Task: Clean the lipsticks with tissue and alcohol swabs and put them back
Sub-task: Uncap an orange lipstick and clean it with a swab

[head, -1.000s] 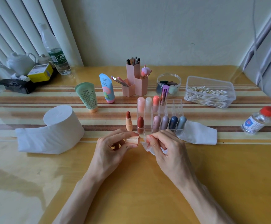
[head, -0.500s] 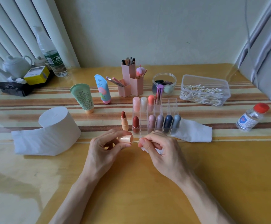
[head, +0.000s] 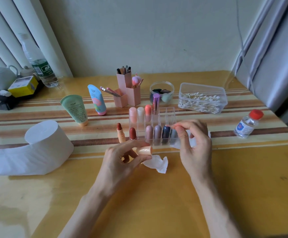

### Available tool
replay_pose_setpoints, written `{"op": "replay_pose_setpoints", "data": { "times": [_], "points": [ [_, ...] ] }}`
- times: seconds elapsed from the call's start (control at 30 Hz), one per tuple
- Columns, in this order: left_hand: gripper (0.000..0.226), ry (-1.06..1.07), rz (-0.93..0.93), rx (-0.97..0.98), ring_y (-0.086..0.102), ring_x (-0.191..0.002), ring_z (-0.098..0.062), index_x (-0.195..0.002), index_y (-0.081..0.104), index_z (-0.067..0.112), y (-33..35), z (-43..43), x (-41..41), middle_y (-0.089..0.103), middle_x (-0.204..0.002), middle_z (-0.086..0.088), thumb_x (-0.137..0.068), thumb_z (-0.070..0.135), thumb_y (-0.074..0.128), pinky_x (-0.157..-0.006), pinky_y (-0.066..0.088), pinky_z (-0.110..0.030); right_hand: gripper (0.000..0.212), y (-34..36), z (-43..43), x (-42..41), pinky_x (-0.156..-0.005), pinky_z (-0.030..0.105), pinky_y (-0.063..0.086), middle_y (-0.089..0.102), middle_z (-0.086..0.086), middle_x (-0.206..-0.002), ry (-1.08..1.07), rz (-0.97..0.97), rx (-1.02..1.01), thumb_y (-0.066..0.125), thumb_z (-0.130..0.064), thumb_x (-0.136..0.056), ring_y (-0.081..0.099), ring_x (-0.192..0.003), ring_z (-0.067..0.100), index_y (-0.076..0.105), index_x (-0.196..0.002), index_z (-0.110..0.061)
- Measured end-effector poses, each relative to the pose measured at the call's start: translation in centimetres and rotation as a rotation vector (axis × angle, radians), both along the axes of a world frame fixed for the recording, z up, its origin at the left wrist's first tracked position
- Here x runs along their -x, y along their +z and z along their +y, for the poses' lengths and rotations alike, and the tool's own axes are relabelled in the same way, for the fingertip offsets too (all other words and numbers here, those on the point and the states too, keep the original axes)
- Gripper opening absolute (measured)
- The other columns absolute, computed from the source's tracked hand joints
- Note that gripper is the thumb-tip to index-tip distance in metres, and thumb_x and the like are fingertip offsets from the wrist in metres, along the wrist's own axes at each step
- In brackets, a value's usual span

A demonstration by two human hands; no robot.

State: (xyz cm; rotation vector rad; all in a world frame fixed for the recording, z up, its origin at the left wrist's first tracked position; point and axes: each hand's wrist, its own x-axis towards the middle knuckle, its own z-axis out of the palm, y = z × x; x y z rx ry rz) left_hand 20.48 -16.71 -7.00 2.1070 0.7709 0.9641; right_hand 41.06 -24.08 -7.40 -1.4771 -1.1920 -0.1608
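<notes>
Left hand (head: 122,160) pinches a peach lipstick cap (head: 144,150) between thumb and fingers, cap lying sideways, low over the middle of the table (head: 157,203). A crumpled tissue (head: 157,163) sits right under the cap, touching the fingertips; cannot tell if it is gripped. Right hand (head: 195,145) pinches a thin cotton swab (head: 169,125) between thumb and forefinger, its pinkish tip over the front row of the clear organizer (head: 171,112); the other fingers are curled, and a second tissue (head: 192,140) shows behind them. Far-left corner: white teapot (head: 0,77), yellow box (head: 24,85), water bottle (head: 40,66). Toilet roll (head: 43,143) near the left edge, a tail unrolled toward it. Green tube (head: 75,109) and blue tube (head: 97,100) stand cap down, left of centre. Pink brush holders (head: 127,91) toward the far edge. Uncapped lipstick (head: 120,133), red bullet up, stands just left of the organizer. Organizer holds capped lipsticks (head: 157,133) in both rows, right back slots bare. Sponge jar (head: 162,91) behind it. Swab box (head: 202,98) to the right. Alcohol bottle (head: 247,125), red cap, near the right edge.
</notes>
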Motion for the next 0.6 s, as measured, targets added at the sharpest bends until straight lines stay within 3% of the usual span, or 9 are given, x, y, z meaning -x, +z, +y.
{"op": "replay_pose_setpoints", "data": {
  "times": [0.13, 0.23, 0.3, 0.47, 0.6],
  "points": [
    [0.024, 0.010, -0.023, -0.018, 0.067, -0.064, -0.008, -0.110, 0.075, 0.028, -0.1, -0.5, -1.4, 0.069, -0.077, 0.023, -0.087, 0.034, 0.079, -0.059, 0.049, -0.024, 0.009, -1.0, -0.5, -2.1, -0.090, 0.018, 0.041, 0.063, -0.006, -0.094, -0.396, 0.091, -0.019, 0.070, -0.006, -0.098, 0.057, -0.090, 0.021, 0.078, -0.102, -0.008],
    [0.025, 0.004, -0.078, 0.068, 0.068, -0.061, -0.019, -0.110, 0.068, 0.033, -0.7, -0.7, -1.3, 0.071, -0.079, 0.009, -0.092, 0.017, 0.077, -0.059, 0.054, -0.036, 0.010, -2.1, -0.5, -4.2, -0.086, 0.044, 0.052, 0.065, -0.002, -0.086, -0.505, 0.200, 0.033, 0.075, -0.006, -0.093, 0.057, -0.085, 0.021, 0.081, -0.101, -0.009],
    [0.024, 0.007, -0.103, 0.105, 0.068, -0.060, -0.023, -0.110, 0.063, 0.031, -1.0, -0.8, -0.9, 0.072, -0.086, 0.002, -0.094, 0.017, 0.075, -0.059, 0.055, -0.043, 0.011, -2.8, -0.4, -5.0, -0.078, 0.051, 0.056, 0.070, 0.006, -0.084, -0.519, 0.256, 0.127, 0.078, -0.007, -0.091, 0.062, -0.083, 0.035, 0.083, -0.100, -0.011],
    [0.022, 0.043, -0.128, 0.099, 0.067, -0.065, -0.024, -0.109, 0.056, 0.024, -1.4, -1.0, -0.3, 0.072, -0.088, 0.005, -0.094, 0.021, 0.072, -0.060, 0.054, -0.048, 0.012, -3.4, -0.5, -5.1, -0.075, 0.044, 0.054, 0.074, 0.007, -0.082, -0.529, 0.193, 0.329, 0.079, -0.009, -0.086, 0.062, -0.082, 0.043, 0.085, -0.092, -0.017],
    [0.017, 0.172, -0.212, 0.034, 0.061, -0.060, -0.015, -0.108, 0.058, 0.021, -1.4, -1.0, -0.1, 0.067, -0.077, 0.011, -0.094, 0.029, 0.067, -0.058, 0.048, -0.035, 0.013, -3.3, -0.4, -4.4, -0.080, 0.042, 0.053, 0.074, 0.005, -0.084, -0.516, 0.188, 0.392, 0.078, -0.011, -0.085, 0.060, -0.089, 0.039, 0.085, -0.093, -0.019]
  ]
}}
